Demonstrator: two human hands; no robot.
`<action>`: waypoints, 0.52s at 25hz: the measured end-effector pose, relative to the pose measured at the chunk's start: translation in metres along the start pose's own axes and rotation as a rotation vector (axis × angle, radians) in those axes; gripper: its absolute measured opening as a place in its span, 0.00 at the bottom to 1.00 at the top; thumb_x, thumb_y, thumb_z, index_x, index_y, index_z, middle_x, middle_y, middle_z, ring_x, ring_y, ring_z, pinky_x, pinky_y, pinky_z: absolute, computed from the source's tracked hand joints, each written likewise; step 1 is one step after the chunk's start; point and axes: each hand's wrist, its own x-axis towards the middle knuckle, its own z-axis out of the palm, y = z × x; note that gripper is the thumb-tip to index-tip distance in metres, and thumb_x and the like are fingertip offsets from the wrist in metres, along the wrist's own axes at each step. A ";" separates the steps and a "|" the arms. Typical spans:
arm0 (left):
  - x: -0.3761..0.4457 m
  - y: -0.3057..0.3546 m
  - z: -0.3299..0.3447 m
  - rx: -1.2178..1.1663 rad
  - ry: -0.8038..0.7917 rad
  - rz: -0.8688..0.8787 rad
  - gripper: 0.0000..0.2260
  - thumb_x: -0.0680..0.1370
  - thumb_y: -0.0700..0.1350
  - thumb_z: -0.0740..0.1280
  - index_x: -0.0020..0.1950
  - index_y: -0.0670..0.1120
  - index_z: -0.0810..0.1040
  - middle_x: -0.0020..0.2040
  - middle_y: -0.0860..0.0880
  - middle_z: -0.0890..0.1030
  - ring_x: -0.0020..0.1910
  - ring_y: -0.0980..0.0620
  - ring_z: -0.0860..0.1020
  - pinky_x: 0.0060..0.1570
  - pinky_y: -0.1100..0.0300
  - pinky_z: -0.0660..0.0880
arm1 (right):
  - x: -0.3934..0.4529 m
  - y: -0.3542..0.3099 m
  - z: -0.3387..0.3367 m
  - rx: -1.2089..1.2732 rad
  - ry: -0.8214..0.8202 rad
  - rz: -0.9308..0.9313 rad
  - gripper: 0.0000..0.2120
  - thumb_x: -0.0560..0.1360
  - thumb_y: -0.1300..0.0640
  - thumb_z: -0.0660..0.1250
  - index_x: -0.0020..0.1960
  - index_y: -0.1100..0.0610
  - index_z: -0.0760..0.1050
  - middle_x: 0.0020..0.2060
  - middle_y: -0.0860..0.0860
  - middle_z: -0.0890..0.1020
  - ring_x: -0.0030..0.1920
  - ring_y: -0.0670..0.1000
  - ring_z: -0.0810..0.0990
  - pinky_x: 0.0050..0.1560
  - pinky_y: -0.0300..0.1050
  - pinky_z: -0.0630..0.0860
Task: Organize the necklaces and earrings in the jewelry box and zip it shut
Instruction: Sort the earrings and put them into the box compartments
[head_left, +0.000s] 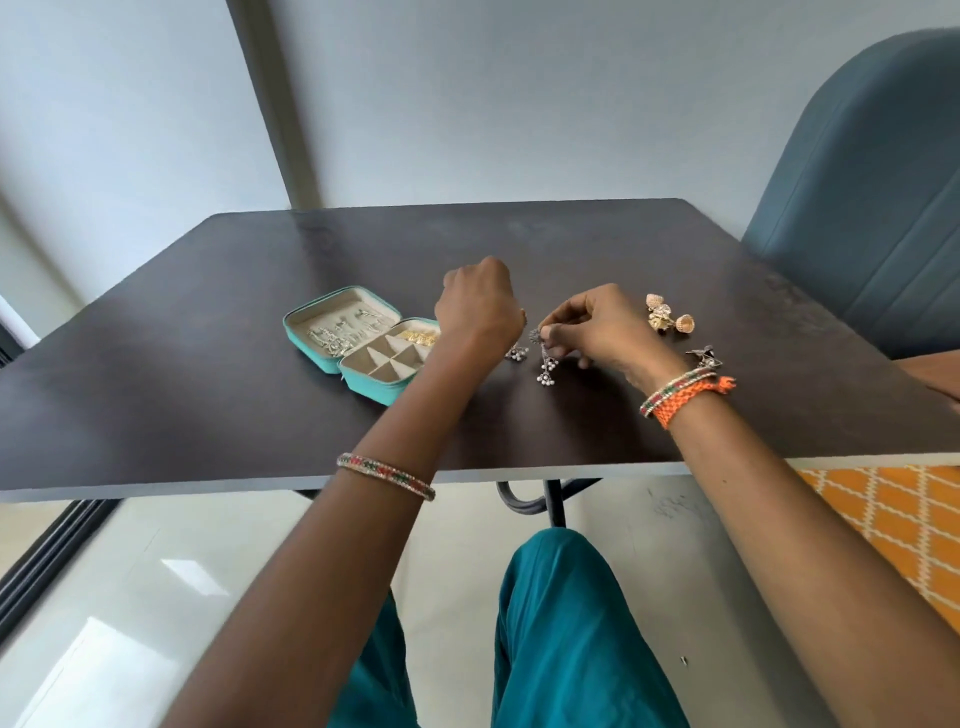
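Dark desk (208, 415) carrying teal jewelry box (322, 358) lying unzipped left of both hands, right hand (602, 325) pinching silver earring (545, 358) in fingertip grip, apparently lifting it boxward, left hand (475, 306) curling, grip hidden.

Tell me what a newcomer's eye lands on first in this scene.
First, the two hands meeting mid-table: the right hand pinches a silver dangling earring, while the left hand hovers curled beside it, its grip hidden. Next, the open teal jewelry box on the left of the dark table, with silver pieces in its lid. Then the gold earrings lying loose to the right.
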 end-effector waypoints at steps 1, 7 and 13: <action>0.001 -0.004 0.003 0.011 0.002 -0.002 0.08 0.74 0.42 0.68 0.52 0.42 0.79 0.53 0.41 0.81 0.58 0.40 0.74 0.46 0.52 0.72 | 0.005 0.000 0.003 -0.016 -0.007 0.000 0.07 0.73 0.64 0.69 0.37 0.56 0.78 0.34 0.56 0.83 0.33 0.49 0.80 0.26 0.38 0.72; 0.007 -0.026 0.016 0.091 0.050 -0.036 0.08 0.75 0.46 0.66 0.51 0.44 0.80 0.53 0.43 0.81 0.58 0.40 0.73 0.52 0.52 0.60 | 0.033 0.004 0.020 -0.045 -0.016 0.029 0.05 0.73 0.62 0.69 0.39 0.56 0.79 0.35 0.56 0.83 0.32 0.51 0.80 0.26 0.38 0.72; 0.050 -0.026 0.007 0.086 -0.173 -0.153 0.11 0.72 0.46 0.71 0.52 0.46 0.79 0.52 0.45 0.82 0.57 0.44 0.76 0.56 0.51 0.59 | 0.050 0.008 0.026 -0.063 0.028 0.017 0.07 0.71 0.60 0.71 0.36 0.52 0.80 0.31 0.49 0.80 0.33 0.46 0.78 0.31 0.36 0.72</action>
